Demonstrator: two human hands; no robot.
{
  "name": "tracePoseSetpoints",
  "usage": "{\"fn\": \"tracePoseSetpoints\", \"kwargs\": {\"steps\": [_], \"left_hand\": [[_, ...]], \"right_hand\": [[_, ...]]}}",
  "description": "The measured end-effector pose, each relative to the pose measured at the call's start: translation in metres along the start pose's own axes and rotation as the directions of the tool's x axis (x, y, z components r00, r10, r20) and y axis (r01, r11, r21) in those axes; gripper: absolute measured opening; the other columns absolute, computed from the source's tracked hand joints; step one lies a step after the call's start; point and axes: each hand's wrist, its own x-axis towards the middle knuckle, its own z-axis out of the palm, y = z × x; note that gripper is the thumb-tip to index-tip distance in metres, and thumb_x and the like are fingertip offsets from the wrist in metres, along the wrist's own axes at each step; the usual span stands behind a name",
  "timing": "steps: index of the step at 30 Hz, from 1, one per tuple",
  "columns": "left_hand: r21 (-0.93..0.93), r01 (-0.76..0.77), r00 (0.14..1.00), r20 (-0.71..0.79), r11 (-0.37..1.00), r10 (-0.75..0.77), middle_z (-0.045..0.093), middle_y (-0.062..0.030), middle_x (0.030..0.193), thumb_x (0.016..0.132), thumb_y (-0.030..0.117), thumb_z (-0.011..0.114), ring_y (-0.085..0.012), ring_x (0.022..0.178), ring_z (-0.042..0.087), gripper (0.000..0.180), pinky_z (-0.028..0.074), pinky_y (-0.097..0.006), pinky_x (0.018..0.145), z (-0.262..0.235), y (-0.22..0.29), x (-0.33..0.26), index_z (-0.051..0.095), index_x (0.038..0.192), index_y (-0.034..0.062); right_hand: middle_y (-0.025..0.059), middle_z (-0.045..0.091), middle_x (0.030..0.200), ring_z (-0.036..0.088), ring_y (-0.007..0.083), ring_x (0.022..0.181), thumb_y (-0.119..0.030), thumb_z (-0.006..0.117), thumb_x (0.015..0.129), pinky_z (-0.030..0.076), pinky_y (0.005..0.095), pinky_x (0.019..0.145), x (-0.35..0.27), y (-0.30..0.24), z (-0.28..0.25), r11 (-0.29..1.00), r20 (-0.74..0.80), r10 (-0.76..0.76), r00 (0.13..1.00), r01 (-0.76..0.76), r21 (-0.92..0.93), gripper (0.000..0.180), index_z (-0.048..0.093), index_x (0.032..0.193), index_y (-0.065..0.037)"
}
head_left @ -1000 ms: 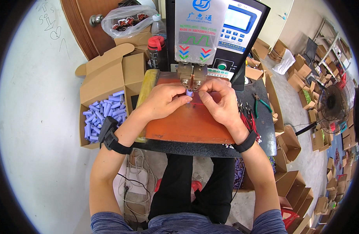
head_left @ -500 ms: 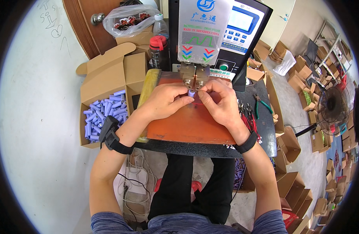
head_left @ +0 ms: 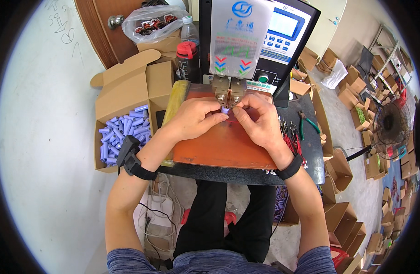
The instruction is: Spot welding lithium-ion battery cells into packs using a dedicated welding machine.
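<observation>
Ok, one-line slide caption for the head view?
Both hands, left and right, pinch a purple cell under the welder head.

**Hands at the welding head**

Left hand (head_left: 194, 119) and right hand (head_left: 260, 121) pinch one small purple cylindrical cell (head_left: 225, 110) between their fingertips, just below the machine's metal electrode block (head_left: 229, 86). Both rest on the orange-brown board (head_left: 223, 148) covering the bench (head_left: 310, 160). An open cardboard box of purple cells (head_left: 123, 134) stands left.

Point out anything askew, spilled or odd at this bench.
Nothing spilled on the orange mat. Both hands pinch one purple cell. Purple cells lie jumbled in the cardboard box.
</observation>
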Motion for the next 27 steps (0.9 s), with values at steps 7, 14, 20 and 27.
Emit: {"fn": "tracePoseSetpoints", "kwargs": {"steps": [7, 14, 20, 27], "left_hand": [[-0.009, -0.047, 0.998, -0.030, 0.999, 0.047, 0.061, -0.0142, 0.076, 0.086, 0.020, 0.064, -0.0294, 0.070, 0.058, 0.019, 0.045, -0.036, 0.064, 0.0033, -0.0051, -0.0008, 0.064, 0.090, 0.0020], [-0.021, -0.061, 0.997, -0.043, 0.998, 0.060, 0.060, -0.0148, 0.075, 0.085, 0.023, 0.063, -0.0327, 0.070, 0.058, 0.021, 0.044, -0.039, 0.061, 0.0040, -0.0023, 0.0013, 0.062, 0.084, 0.0024], [-0.034, -0.050, 0.998, -0.030, 0.998, 0.049, 0.060, -0.0148, 0.073, 0.085, 0.018, 0.064, -0.0295, 0.067, 0.057, 0.018, 0.044, -0.036, 0.061, 0.0045, -0.0016, 0.0015, 0.063, 0.087, 0.0010], [-0.109, -0.051, 0.998, -0.053, 0.993, 0.046, 0.060, -0.0153, 0.071, 0.085, 0.019, 0.063, -0.0284, 0.063, 0.057, 0.019, 0.044, -0.036, 0.059, 0.0038, -0.0054, -0.0012, 0.064, 0.085, 0.0008]], "right_hand": [[0.0014, 0.059, 0.071, 0.054, 0.0188, 0.069, -0.012, 0.066, 0.077, 0.035, 0.0335, 0.079, -0.0006, -0.0004, 0.0006, 0.998, 0.029, 0.056, 0.998, -0.058, 0.040, 0.005, 0.062, 0.076, -0.009], [0.0018, 0.060, 0.073, 0.054, 0.0193, 0.070, -0.011, 0.064, 0.079, 0.035, 0.0330, 0.078, -0.0020, 0.0011, -0.0008, 0.995, 0.025, 0.079, 0.997, -0.080, 0.062, 0.004, 0.061, 0.077, -0.009], [0.0051, 0.061, 0.074, 0.055, 0.0233, 0.072, -0.009, 0.062, 0.080, 0.036, 0.0345, 0.079, -0.0026, -0.0016, -0.0010, 0.997, 0.017, 0.051, 0.999, -0.052, 0.053, 0.004, 0.059, 0.079, -0.007], [0.0081, 0.061, 0.073, 0.058, 0.0231, 0.070, -0.005, 0.061, 0.081, 0.043, 0.0329, 0.071, 0.0002, -0.0007, 0.0038, 0.996, 0.019, 0.053, 0.998, -0.054, 0.072, 0.005, 0.058, 0.079, -0.003]]}}
